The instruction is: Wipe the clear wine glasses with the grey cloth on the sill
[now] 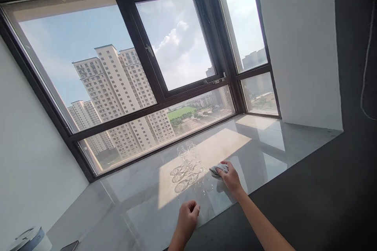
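My right hand [232, 179] pinches a bunched grey-white cloth [218, 171] above the front part of a glossy stone windowsill [147, 219]. Lower and to the left, my left hand [187, 217] is closed with its fingers curled. Faint clear lines and glints show above it, but whether it grips something transparent cannot be made out. Just beyond both hands, several clear drinking glasses [188, 159] stand grouped in a patch of sunlight. Their curved shadows fall toward me on the sill, and their exact outlines are hard to separate.
Dark-framed windows [160, 102] rise behind the sill, with tall buildings outside. At the lower left are a white and blue round container [31, 239] and the corner of a dark flat object [70, 246]. The sill's front edge [265, 183] slants up to the right.
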A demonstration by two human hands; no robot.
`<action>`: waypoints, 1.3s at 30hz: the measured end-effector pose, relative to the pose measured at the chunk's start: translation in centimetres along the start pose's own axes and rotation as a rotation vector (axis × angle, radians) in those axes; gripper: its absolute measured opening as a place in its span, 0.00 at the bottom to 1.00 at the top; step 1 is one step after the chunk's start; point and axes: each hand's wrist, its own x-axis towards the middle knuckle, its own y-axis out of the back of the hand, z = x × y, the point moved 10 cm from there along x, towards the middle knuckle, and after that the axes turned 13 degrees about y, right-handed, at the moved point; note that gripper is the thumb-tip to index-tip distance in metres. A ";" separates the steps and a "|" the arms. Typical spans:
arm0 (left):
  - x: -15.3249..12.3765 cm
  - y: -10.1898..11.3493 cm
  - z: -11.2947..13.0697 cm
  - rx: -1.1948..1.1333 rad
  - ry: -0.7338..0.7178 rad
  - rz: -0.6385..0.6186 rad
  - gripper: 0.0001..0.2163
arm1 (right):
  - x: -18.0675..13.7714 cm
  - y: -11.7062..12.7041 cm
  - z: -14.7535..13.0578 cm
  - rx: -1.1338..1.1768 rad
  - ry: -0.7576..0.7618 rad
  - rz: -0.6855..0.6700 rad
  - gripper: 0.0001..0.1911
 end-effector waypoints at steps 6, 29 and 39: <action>0.7 0.6 0.2 -0.078 0.037 0.046 0.16 | 0.1 -0.2 0.4 0.013 -0.005 -0.005 0.21; 6.5 2.4 0.1 -0.166 0.108 0.117 0.10 | 0.1 0.1 0.5 0.002 -0.026 0.023 0.22; 10.5 2.4 0.5 0.159 0.198 0.228 0.21 | 0.2 0.1 0.5 0.026 -0.044 0.027 0.21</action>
